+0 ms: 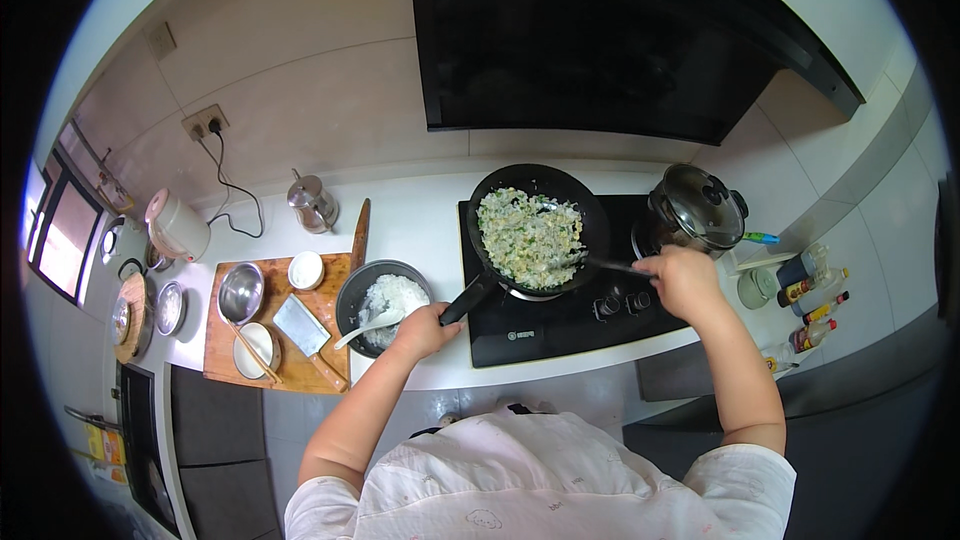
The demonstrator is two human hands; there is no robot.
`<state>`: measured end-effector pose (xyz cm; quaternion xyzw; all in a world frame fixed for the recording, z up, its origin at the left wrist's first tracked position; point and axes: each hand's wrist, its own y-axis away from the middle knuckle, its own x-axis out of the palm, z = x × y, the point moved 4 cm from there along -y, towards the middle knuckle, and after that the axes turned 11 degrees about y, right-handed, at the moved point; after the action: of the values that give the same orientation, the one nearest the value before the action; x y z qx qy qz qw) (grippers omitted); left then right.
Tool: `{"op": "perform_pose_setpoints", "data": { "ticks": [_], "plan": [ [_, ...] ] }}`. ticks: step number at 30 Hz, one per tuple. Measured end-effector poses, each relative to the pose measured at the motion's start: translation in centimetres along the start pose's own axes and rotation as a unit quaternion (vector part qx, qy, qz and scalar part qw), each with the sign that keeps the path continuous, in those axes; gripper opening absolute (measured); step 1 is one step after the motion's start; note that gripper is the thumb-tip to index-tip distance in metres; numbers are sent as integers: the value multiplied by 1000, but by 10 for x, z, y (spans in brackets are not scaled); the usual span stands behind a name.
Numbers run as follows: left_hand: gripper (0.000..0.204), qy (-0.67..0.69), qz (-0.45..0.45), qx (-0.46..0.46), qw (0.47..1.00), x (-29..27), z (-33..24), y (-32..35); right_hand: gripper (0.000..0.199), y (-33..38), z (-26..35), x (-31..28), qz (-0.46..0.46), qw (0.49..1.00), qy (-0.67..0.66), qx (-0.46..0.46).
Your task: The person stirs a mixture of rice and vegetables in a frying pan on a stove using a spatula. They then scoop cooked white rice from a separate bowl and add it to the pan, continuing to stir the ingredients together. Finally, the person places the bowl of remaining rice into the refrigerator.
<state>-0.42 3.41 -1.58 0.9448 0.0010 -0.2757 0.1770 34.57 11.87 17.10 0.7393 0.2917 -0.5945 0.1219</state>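
Observation:
A black frying pan [597, 217] stands over the left burner of the black gas hob [540, 342]. Fried rice [528, 232] flecked with green and yellow covers most of its base. My left hand [424, 330] is closed round the pan's handle [469, 298]. In my right hand [680, 280] is a dark-handled spatula [612, 265], its head down among the rice at the pan's right side. Just left of my left hand sits a dark bowl [350, 302] of white rice [393, 295], with a white spoon [368, 327] resting in it.
A lidded pot [697, 206] occupies the right burner, with bottles [812, 338] beyond. On the left, a wooden board [228, 348] carries a cleaver [302, 328], a metal bowl [241, 290], white bowls and chopsticks [254, 351]. A glass jug [313, 204] stands behind. The range hood [600, 60] overhangs the hob.

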Motion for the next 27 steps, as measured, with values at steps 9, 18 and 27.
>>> {"op": "perform_pose_setpoints", "data": {
  "ticks": [9,18,27],
  "plan": [
    [30,34,-3,34,999,6,6,-5,35,-8,59,77,-81,995,-36,55],
    [32,18,3,19,1000,-3,-8,5,32,-13,-25,153,26,807,-492,326],
    [33,-31,-9,52,998,-10,-9,-2,26,-4,-106,122,87,840,-406,348]
  ]
}}
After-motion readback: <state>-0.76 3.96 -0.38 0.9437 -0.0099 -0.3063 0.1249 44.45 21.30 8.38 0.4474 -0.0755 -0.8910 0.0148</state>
